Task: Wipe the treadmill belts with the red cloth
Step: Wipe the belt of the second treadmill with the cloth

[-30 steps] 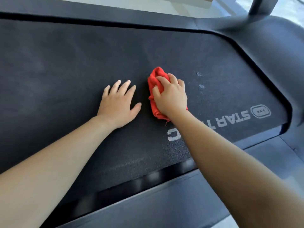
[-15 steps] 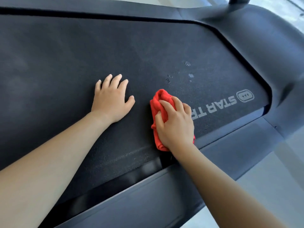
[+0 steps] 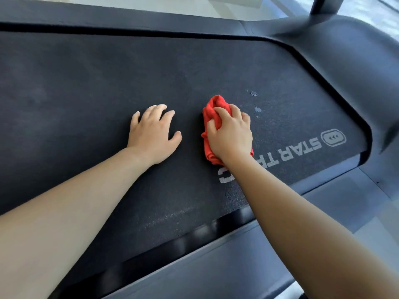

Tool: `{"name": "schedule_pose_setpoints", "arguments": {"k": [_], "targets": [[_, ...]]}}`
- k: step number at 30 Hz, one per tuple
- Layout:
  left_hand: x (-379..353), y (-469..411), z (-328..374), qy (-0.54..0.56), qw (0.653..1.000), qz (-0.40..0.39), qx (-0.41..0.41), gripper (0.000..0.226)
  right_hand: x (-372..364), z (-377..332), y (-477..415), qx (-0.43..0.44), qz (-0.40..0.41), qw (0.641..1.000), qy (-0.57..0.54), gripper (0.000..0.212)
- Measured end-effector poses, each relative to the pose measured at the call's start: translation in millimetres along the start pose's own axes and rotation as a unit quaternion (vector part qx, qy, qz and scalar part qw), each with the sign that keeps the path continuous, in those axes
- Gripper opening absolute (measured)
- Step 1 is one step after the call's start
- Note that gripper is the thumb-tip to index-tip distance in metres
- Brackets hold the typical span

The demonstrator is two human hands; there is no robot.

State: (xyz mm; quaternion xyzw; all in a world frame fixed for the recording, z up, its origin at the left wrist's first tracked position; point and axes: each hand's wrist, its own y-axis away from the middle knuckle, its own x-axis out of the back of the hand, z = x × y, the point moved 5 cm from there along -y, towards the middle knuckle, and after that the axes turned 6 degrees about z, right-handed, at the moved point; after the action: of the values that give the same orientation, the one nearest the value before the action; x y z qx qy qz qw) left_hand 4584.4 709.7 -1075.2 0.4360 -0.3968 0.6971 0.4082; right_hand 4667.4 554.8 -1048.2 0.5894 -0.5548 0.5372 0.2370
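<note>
The red cloth (image 3: 210, 114) lay bunched into a narrow wad on the treadmill belt (image 3: 97, 83), about midway between the belt's near and far edges and toward its right end. Its long axis ran across the belt's width, from near edge to far edge. The crumpled tip pointed at the far edge and the other end was tucked under the wrist.

The right hand (image 3: 230, 134) was clamped over the cloth, fingers curled round its upper part and thumb hooked into the folds, holding it against the belt. The left hand (image 3: 152, 134) rested palm-down on the bare belt just beside it, fingers slack and spread, holding nothing.

The belt was dark and grainy. Two pale specks (image 3: 254, 93) sat near the cloth on its right side, and the grey lettering (image 3: 302, 148) ran toward the belt's right end, partly hidden by the right forearm. A dark side rail (image 3: 216, 268) bordered the near edge and a raised hood (image 3: 356, 65) closed the right end. A pale floor (image 3: 151, 4) showed beyond the far rail.
</note>
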Motion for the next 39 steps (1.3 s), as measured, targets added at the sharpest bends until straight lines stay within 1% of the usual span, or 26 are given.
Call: {"name": "schedule_pose_setpoints", "arguments": {"k": [7, 9, 11, 14, 17, 20, 23, 32, 36, 39], "targets": [[-14.9, -47.1, 2.7, -0.013, 1.0, -0.001, 0.029, 0.06, -16.1, 4.5, -53.2, 0.069, -0.023, 0.997, -0.027, 0.038], [-18.2, -72.6, -2.3, -0.012, 0.998, 0.014, 0.064, 0.061, -23.2, 4.1, -70.8, 0.094, -0.029, 0.995, -0.035, 0.037], [-20.0, -100.4, -14.9, -0.016, 0.992, 0.034, 0.118, 0.061, -31.5, -1.9, -89.0, 0.123, -0.034, 0.991, -0.05, 0.037], [-21.9, -139.2, -28.6, -0.033, 0.982, 0.038, 0.181, 0.06, -46.0, -12.0, -116.3, 0.163, -0.045, 0.983, -0.067, 0.036], [-25.3, -159.8, -32.3, -0.041, 0.97, 0.056, 0.234, 0.058, -58.8, -20.3, -143.7, 0.188, -0.049, 0.978, -0.082, 0.035], [-29.1, -162.9, -31.7, -0.06, 0.969, 0.073, 0.229, 0.057, -72.1, -31.4, -170.3, 0.204, -0.056, 0.973, -0.094, 0.035], [-29.7, -162.9, -32.0, -0.069, 0.971, 0.073, 0.216, 0.056, -84.9, -45.5, -192.2, 0.217, -0.06, 0.97, -0.097, 0.036], [-28.1, -163.5, -37.2, -0.07, 0.965, 0.094, 0.237, 0.057, -119.1, -87.7, -244.7, 0.239, -0.083, 0.962, -0.099, 0.04], [-27.2, -165.0, -37.9, -0.064, 0.964, 0.095, 0.24, 0.057, -125.8, -101.2, -261.7, 0.263, -0.1, 0.955, -0.096, 0.04], [-25.5, -163.4, -39.8, -0.062, 0.964, 0.098, 0.241, 0.056, -123.0, -97.3, -255.9, 0.277, -0.12, 0.949, -0.092, 0.042]]}}
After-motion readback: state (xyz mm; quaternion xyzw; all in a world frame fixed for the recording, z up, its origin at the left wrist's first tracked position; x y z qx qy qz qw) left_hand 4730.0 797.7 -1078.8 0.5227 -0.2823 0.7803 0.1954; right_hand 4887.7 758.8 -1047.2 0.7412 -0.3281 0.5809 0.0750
